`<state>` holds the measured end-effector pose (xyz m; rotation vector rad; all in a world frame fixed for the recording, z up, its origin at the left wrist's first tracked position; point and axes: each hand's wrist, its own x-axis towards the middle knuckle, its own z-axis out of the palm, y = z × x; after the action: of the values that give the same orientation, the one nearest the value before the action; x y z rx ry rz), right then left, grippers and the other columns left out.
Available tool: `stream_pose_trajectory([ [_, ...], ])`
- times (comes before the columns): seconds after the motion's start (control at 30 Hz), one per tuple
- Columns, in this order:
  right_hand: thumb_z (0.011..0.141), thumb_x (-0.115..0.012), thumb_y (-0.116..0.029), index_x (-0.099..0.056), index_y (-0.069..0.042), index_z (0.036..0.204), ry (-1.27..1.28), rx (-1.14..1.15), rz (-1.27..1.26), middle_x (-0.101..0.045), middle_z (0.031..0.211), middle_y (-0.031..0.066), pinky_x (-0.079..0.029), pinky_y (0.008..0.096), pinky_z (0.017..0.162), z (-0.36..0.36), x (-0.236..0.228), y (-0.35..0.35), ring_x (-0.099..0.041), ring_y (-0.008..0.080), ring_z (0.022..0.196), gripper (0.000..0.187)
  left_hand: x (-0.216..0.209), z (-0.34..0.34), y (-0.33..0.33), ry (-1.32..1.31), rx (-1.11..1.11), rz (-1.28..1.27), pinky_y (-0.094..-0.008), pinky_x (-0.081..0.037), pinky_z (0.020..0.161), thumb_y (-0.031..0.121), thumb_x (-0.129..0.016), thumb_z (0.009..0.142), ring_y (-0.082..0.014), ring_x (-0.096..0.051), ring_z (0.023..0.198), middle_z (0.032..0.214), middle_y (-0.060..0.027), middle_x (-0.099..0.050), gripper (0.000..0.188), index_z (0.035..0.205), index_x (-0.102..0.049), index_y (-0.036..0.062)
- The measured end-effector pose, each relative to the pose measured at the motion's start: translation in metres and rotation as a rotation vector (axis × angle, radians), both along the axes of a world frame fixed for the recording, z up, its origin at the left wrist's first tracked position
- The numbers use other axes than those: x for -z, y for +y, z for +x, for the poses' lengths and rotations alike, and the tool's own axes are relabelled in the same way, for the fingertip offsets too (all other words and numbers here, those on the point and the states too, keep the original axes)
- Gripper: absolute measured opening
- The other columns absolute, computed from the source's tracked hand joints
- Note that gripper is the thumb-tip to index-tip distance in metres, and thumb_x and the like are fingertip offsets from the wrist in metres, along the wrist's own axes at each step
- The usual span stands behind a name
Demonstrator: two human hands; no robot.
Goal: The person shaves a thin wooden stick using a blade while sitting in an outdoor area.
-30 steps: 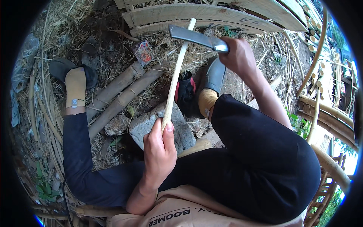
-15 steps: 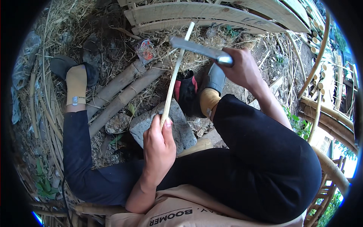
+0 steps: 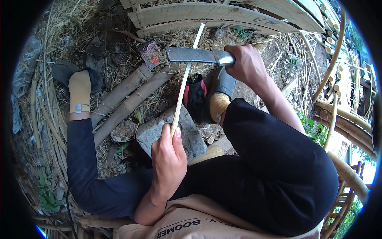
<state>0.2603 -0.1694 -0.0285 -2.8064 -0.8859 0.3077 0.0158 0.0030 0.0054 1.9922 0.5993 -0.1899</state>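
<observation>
Head view: your left hand (image 3: 169,161), near and slightly left of centre, is closed around the near end of the pale stick (image 3: 183,87), which slants away from you to the far side, leaning a little right. Your right hand (image 3: 248,63), farther off and to the right, is wrapped tightly about the handle end of a broad-bladed knife (image 3: 193,55), whose blade points left across the far half of the stick; contact between the two cannot be told. As to progress, the stick is one long, slender piece, pale along its exposed length, so some working of it seems done; how much is left cannot be judged, since its near end is hidden in your fist. By count, you have one stick and one knife; two bamboo poles (image 3: 132,106) lying side by side on the left; one large stone block (image 3: 153,137) beyond your left hand; one smaller stone (image 3: 124,131) just left of it; one wrapper (image 3: 151,55) near the poles' far ends; and two tan socks (image 3: 79,89), one on each foot.
</observation>
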Motion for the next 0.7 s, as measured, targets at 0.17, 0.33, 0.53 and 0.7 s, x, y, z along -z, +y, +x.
stream_pose_trajectory([
  [0.17, 0.069, -0.072, -0.014, -0.072, -0.008, 0.087, -0.138, 0.028, -0.002, -0.07, 0.073, 0.0172, -0.056, 0.0476, 0.073, 0.015, 0.0, -0.014, -0.07, 0.0383, 0.075, 0.019, 0.002, -0.003, 0.002, 0.0, 0.019, 0.033, -0.0491, -0.04, 0.06, 0.017, -0.048, 0.106, -0.0416, -0.057, 0.063, 0.069, -0.0194, -0.055, 0.021, 0.098, -0.056, -0.0015],
  [0.33, 0.069, -0.072, -0.014, -0.07, -0.008, 0.086, -0.233, 0.026, 0.017, -0.069, 0.073, 0.0168, -0.056, 0.0483, 0.072, 0.017, 0.003, -0.022, -0.07, 0.0383, 0.075, 0.018, 0.008, -0.004, -0.001, -0.077, 0.026, 0.05, -0.0485, -0.04, 0.059, 0.016, -0.049, 0.105, -0.0403, -0.057, 0.062, 0.068, -0.0189, -0.056, 0.021, 0.098, -0.057, -0.0017],
  [0.53, 0.073, -0.07, -0.014, -0.072, -0.01, 0.092, -0.243, 0.032, 0.022, -0.069, 0.071, 0.0164, -0.057, 0.0481, 0.069, 0.021, 0.009, -0.019, -0.07, 0.0376, 0.07, 0.02, 0.005, -0.007, 0.003, -0.081, 0.043, 0.036, -0.0528, -0.043, 0.06, 0.012, -0.052, 0.104, -0.0451, -0.059, 0.065, 0.071, -0.0232, -0.059, 0.016, 0.105, -0.056, -0.003],
  [0.7, 0.08, -0.069, -0.015, -0.075, -0.008, 0.103, -0.308, 0.139, -0.098, -0.073, 0.079, 0.0164, -0.059, 0.0443, 0.074, 0.045, -0.004, -0.047, -0.073, 0.0327, 0.074, 0.024, -0.006, -0.013, 0.01, -0.075, -0.004, 0.034, -0.0436, -0.04, 0.055, 0.014, -0.047, 0.105, -0.0306, -0.055, 0.054, 0.063, -0.0147, -0.053, 0.019, 0.097, -0.056, -0.0008],
])
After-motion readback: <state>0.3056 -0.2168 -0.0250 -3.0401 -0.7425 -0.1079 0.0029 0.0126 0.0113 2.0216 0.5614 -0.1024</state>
